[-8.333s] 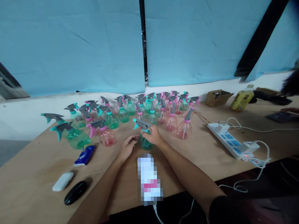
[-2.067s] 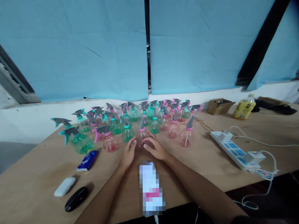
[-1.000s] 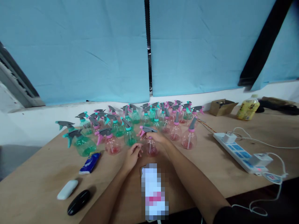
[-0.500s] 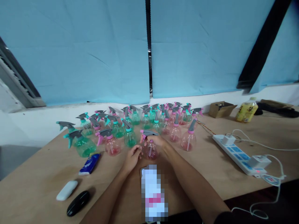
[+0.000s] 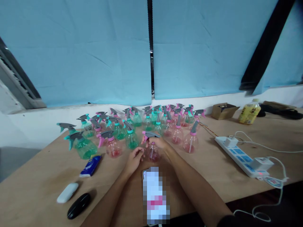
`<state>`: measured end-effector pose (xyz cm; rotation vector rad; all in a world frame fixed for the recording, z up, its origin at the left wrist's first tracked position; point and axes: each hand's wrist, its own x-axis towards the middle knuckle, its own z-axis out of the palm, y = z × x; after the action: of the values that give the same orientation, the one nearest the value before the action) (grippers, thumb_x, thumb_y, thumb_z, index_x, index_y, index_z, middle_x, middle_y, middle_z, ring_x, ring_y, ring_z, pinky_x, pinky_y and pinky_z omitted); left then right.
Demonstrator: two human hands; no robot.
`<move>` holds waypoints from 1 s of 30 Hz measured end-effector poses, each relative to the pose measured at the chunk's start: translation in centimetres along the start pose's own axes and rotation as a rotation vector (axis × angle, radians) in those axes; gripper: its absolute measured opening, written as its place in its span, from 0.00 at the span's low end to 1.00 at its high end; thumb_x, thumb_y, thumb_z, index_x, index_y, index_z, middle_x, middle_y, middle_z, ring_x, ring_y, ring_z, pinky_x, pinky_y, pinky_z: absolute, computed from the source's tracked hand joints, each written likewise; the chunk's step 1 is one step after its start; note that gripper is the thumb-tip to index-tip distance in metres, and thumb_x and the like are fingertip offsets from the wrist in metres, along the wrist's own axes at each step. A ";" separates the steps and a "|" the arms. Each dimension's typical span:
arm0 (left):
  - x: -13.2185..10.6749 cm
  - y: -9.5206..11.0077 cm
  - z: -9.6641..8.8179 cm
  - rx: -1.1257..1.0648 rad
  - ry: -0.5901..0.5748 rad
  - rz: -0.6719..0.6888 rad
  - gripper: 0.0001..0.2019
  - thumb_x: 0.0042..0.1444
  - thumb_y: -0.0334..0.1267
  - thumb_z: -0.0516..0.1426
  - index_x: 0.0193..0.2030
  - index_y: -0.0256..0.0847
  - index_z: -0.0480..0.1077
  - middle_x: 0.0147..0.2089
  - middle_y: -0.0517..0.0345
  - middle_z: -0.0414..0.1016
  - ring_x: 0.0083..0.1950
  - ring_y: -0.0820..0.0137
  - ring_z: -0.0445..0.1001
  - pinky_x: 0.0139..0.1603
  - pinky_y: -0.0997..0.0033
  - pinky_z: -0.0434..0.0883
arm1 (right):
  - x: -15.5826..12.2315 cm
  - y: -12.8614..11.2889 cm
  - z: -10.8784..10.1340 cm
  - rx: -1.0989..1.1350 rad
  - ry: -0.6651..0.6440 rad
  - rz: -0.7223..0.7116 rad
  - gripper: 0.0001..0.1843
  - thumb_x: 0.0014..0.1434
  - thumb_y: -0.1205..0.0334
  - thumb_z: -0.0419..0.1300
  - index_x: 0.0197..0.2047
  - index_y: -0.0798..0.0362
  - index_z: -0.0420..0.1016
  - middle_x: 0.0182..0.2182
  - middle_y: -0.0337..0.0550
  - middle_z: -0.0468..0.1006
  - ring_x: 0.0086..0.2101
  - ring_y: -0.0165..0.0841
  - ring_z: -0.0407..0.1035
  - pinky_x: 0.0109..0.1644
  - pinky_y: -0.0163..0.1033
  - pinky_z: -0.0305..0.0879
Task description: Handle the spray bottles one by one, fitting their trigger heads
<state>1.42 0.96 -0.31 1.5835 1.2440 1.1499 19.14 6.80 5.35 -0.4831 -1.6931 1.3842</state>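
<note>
A clear pink spray bottle (image 5: 153, 155) stands upright on the table with a little red liquid in the bottom. My right hand (image 5: 158, 142) is closed around its neck and trigger, under the grey and pink spray head (image 5: 151, 135). To the left of this bottle is my left hand (image 5: 135, 155), its fingers loosely curled and holding nothing; whether a fingertip touches the bottle I cannot tell. Close behind are a green spray bottle (image 5: 132, 141) and another pink spray bottle (image 5: 177, 135). A phone (image 5: 156, 195) with a blurred-out screen lies between my forearms.
Several green and pink spray bottles crowd the table (image 5: 49, 170) toward the wall. At left lie a blue packet (image 5: 91, 166), a white case (image 5: 68, 193) and a black case (image 5: 79, 206). On the right are a power strip (image 5: 240, 156), a small carton (image 5: 224, 111) and a yellow drink bottle (image 5: 250, 112).
Almost nothing differs. Both hands and the bottle stay in place, and the view has shifted very slightly.
</note>
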 end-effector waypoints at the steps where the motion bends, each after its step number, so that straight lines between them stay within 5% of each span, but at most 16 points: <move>1: 0.0 0.0 0.0 0.001 -0.001 0.000 0.16 0.57 0.53 0.56 0.37 0.41 0.71 0.28 0.62 0.72 0.24 0.73 0.68 0.27 0.75 0.62 | 0.0 0.0 0.0 0.007 -0.002 0.005 0.12 0.41 0.65 0.53 0.28 0.53 0.75 0.22 0.38 0.75 0.25 0.32 0.70 0.29 0.34 0.61; 8: 0.1 -0.4 0.0 -0.002 0.006 -0.005 0.17 0.57 0.54 0.56 0.39 0.41 0.72 0.27 0.62 0.72 0.25 0.73 0.68 0.27 0.74 0.62 | 0.0 -0.2 0.3 -0.001 0.024 -0.013 0.07 0.41 0.66 0.53 0.23 0.53 0.73 0.22 0.39 0.74 0.24 0.30 0.64 0.29 0.34 0.59; 15: 0.1 -0.6 0.0 -0.006 -0.001 -0.005 0.16 0.57 0.53 0.56 0.38 0.41 0.72 0.27 0.63 0.72 0.24 0.73 0.68 0.28 0.74 0.63 | -0.2 -0.2 0.3 -0.004 0.010 -0.043 0.13 0.43 0.66 0.53 0.30 0.52 0.77 0.27 0.40 0.76 0.32 0.34 0.69 0.39 0.37 0.65; 22: 0.0 -0.5 -0.1 -0.006 -0.005 0.004 0.15 0.57 0.52 0.57 0.38 0.41 0.72 0.28 0.62 0.73 0.25 0.73 0.68 0.29 0.74 0.64 | -0.3 -0.3 0.5 -0.062 0.074 -0.076 0.08 0.42 0.67 0.52 0.22 0.53 0.73 0.22 0.38 0.71 0.25 0.30 0.63 0.31 0.34 0.59; 30: 0.2 -0.7 0.0 -0.010 -0.012 0.004 0.17 0.58 0.52 0.56 0.41 0.40 0.72 0.28 0.63 0.71 0.25 0.74 0.68 0.29 0.74 0.64 | 0.2 0.6 0.2 -0.043 0.064 -0.087 0.16 0.44 0.66 0.53 0.34 0.51 0.80 0.31 0.40 0.78 0.33 0.33 0.68 0.36 0.35 0.61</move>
<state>1.30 1.31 -0.90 1.5842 1.2258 1.1464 18.78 7.03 4.82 -0.4674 -1.6749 1.2598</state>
